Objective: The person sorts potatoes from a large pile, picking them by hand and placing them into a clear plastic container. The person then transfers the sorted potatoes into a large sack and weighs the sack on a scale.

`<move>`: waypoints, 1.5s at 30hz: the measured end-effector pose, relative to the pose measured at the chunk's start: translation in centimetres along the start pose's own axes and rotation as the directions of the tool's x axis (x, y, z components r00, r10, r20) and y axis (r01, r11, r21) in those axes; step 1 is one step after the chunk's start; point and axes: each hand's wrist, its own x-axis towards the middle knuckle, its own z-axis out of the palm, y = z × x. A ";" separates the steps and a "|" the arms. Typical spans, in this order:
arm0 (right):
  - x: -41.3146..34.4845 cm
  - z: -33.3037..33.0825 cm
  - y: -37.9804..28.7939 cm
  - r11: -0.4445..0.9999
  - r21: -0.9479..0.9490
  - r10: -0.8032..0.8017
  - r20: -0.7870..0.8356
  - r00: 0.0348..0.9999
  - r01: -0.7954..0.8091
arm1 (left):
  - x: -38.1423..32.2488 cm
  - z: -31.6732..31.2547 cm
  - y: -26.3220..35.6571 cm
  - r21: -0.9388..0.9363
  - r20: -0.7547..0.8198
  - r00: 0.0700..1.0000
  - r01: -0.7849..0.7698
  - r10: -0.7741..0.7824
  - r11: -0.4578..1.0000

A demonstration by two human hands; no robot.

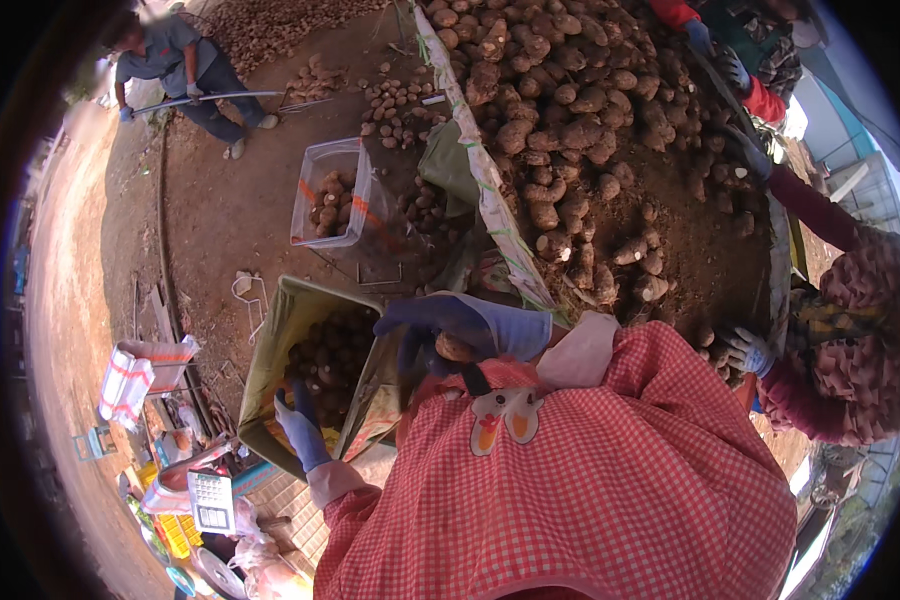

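My right hand (457, 326), in a blue and white work glove, is curled around a brown taro-like tuber (454, 348) close to my chest. My left hand (301, 431), gloved the same way, reaches over the near side of an olive-green lined bin (257, 375). Its fingers are apart, with no object seen in them. Many small dark tubers (331, 360) fill the bin's lower part, and shadow hides some of them. A red-and-white checked smock covers my arms and body.
A large tuber heap (562, 112) lies behind a wrapped barrier (471, 142). A clear bag-lined frame (330, 195) holds more tubers. Gloved co-workers (832, 352) stand along the heap's right side. Another person (184, 71) holds a pole at upper left. A scale display (211, 501) stands lower left.
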 end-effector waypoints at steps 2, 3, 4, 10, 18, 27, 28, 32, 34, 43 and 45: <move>-5.8 -2.8 -2.5 0.987 -0.163 -0.048 -0.192 0.980 0.016 | 0.5 2.6 2.6 -0.234 -0.061 0.998 -0.002 -0.013 0.972; -8.9 -3.2 -3.7 0.991 -0.104 0.023 -0.494 0.869 -0.085 | 0.3 4.3 5.0 -0.524 -0.028 0.991 0.095 -0.129 0.847; -12.3 -3.5 -5.1 0.986 0.138 0.169 -0.733 0.659 -0.098 | 0.4 6.7 7.9 -0.370 -0.003 0.991 -0.124 0.133 0.921; -25.9 -1.3 -5.8 0.561 -0.191 -0.468 -0.875 -0.119 -0.805 | -5.0 23.9 26.2 -0.407 0.513 0.408 -0.658 0.755 0.633; -35.7 9.8 0.4 0.472 0.024 -0.552 -0.772 -0.316 -0.881 | -15.1 35.5 31.8 -0.158 0.947 -0.182 -0.981 0.264 -0.109; -39.3 15.0 6.0 0.974 0.222 0.181 -0.659 -0.730 0.041 | -24.0 36.9 29.3 -0.560 0.826 -0.560 -0.828 0.071 -0.014; -39.7 15.0 5.8 0.974 0.220 0.195 -0.708 -0.679 0.051 | -24.8 36.9 29.2 -0.578 0.816 -0.577 -0.815 0.043 0.037; -40.9 15.1 4.2 0.971 0.238 0.204 -0.898 -0.391 -0.039 | -26.8 37.3 29.1 -0.547 0.837 -0.547 -0.837 -0.019 0.008; -41.0 15.0 3.7 0.939 0.264 0.170 -0.914 -0.368 -0.221 | -27.7 37.3 28.6 -0.518 0.828 -0.540 -0.840 -0.151 0.162; -40.8 13.2 6.1 0.866 -0.045 0.282 -0.779 -0.560 0.498 | -34.7 37.3 24.4 -0.408 0.829 -0.531 -0.788 -0.174 0.461; -42.1 13.4 6.4 0.849 0.094 0.400 -0.759 -0.514 0.521 | -36.5 37.3 23.3 -0.490 0.802 -0.595 -0.709 -0.057 0.507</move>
